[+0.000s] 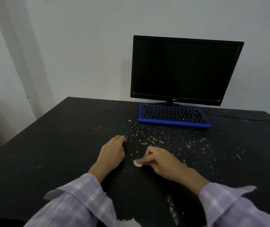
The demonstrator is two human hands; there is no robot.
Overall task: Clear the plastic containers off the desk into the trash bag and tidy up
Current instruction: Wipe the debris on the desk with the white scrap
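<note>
No plastic containers show anywhere. The right hand (159, 163) pinches a small white wad (138, 163) against the bench (49, 145) at lower centre; the left hand (113, 151) rests curled and holds nothing. Wiping risks smearing the pale specks (149, 138) — or pushing them toward the keyboard (172, 114).

Both arms wear lilac plaid sleeves (75, 199) with loose, open cuffs.
</note>
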